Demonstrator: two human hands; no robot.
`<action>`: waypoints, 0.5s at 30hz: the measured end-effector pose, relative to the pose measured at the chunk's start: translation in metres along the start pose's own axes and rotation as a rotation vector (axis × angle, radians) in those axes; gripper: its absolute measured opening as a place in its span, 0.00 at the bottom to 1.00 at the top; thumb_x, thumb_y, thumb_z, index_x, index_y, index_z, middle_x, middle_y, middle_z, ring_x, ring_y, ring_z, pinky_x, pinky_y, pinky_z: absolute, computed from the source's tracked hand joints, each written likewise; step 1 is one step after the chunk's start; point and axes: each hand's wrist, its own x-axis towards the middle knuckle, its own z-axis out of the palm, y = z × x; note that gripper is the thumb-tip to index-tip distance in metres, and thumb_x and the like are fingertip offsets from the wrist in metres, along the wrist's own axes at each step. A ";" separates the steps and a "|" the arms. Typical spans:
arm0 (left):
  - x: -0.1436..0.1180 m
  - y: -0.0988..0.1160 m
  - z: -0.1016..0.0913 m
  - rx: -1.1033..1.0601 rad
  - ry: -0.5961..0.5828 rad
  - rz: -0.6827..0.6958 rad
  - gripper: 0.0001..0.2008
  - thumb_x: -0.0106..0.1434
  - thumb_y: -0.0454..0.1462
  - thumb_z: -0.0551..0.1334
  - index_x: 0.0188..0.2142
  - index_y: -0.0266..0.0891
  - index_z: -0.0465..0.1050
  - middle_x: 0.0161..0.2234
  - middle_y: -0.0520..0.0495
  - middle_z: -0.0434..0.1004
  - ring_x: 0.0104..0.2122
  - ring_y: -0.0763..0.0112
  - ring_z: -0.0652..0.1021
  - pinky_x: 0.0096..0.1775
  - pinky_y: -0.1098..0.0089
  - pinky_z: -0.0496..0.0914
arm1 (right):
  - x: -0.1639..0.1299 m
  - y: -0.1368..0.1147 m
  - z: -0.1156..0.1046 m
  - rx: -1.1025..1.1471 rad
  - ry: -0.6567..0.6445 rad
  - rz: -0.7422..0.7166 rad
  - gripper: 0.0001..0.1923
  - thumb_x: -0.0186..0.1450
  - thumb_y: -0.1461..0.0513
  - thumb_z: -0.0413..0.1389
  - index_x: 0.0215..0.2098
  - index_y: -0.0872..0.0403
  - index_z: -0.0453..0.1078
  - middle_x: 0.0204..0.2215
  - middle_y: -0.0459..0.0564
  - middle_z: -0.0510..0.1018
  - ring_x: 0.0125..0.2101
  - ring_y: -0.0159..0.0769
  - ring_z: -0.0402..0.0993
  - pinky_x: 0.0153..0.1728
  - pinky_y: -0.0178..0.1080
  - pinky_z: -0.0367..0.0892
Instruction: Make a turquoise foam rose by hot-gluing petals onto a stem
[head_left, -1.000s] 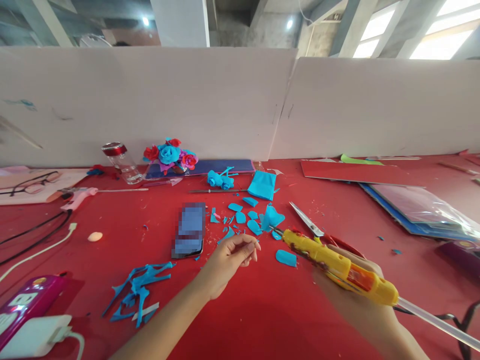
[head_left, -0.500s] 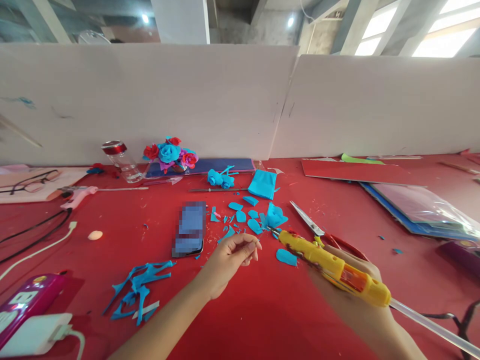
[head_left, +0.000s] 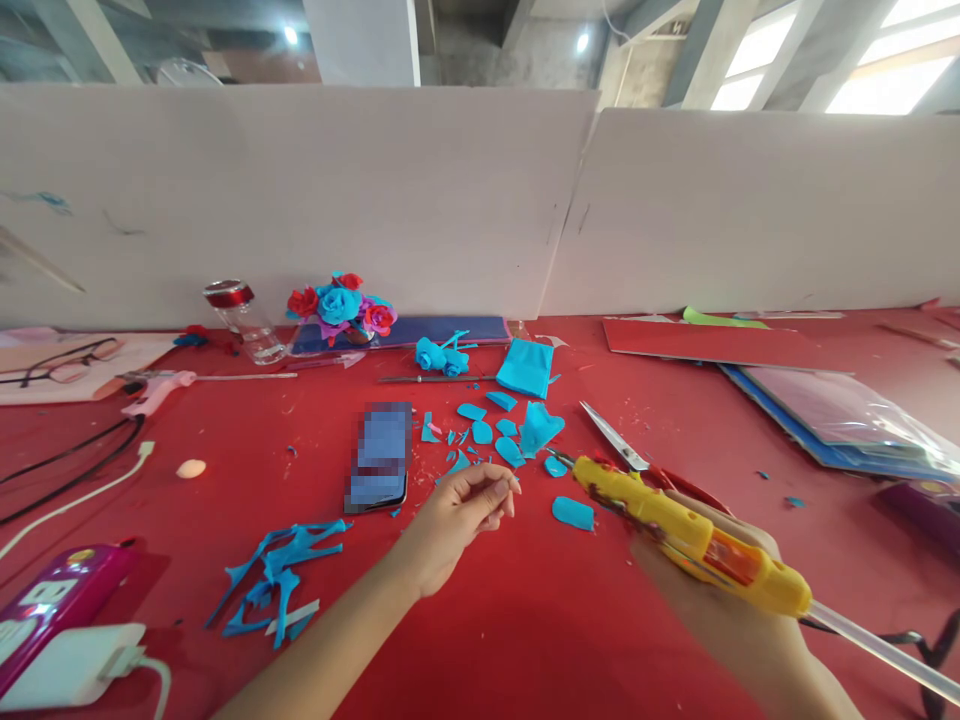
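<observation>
My right hand (head_left: 739, 560), partly hidden behind a yellow hot glue gun (head_left: 690, 540), is wrapped round it. A clear glue stick (head_left: 877, 645) juts from its rear end. The nozzle points left, close to a small blue petal (head_left: 555, 466) and a larger curled blue piece (head_left: 541, 428). My left hand (head_left: 472, 510) hovers over the red table with thumb and fingertips pinched together; what they hold, if anything, does not show. Cut blue petals (head_left: 510, 452) lie just beyond it, and a single rounded blue petal (head_left: 573, 513) rests between my two hands.
Scissors (head_left: 615, 437) with red handles lie beyond the glue gun. A phone (head_left: 381, 455) and blue scraps (head_left: 281, 580) are on the left. Behind stand a flower bunch (head_left: 341, 305) and a glass bottle (head_left: 246, 322). A pink glue gun (head_left: 159, 392) lies far left.
The yellow glue gun and my right hand have shifted right and slightly down, away from the curled blue piece. A small petal near the nozzle now shows apart from it. My left hand hardly moved.
</observation>
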 end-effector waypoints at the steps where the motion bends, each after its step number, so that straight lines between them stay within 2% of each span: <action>1: 0.000 0.000 0.000 -0.008 -0.005 -0.003 0.12 0.55 0.45 0.65 0.28 0.39 0.72 0.24 0.55 0.66 0.23 0.79 0.60 0.31 0.75 0.58 | 0.000 0.001 0.000 0.005 0.004 0.020 0.06 0.55 0.58 0.55 0.23 0.52 0.67 0.21 0.47 0.74 0.16 0.29 0.65 0.14 0.32 0.60; 6: 0.000 0.000 0.000 -0.022 -0.016 -0.012 0.12 0.56 0.45 0.65 0.28 0.38 0.71 0.24 0.55 0.66 0.23 0.80 0.60 0.31 0.76 0.58 | 0.003 0.007 -0.002 0.042 -0.055 0.016 0.08 0.54 0.58 0.56 0.21 0.52 0.65 0.19 0.46 0.71 0.16 0.30 0.64 0.15 0.33 0.61; 15: -0.001 0.000 0.000 -0.016 -0.022 -0.021 0.11 0.56 0.45 0.65 0.29 0.39 0.72 0.25 0.54 0.66 0.24 0.79 0.61 0.31 0.75 0.59 | 0.004 0.008 0.000 0.094 -0.071 0.018 0.09 0.55 0.59 0.55 0.20 0.51 0.62 0.17 0.45 0.69 0.15 0.29 0.62 0.14 0.32 0.60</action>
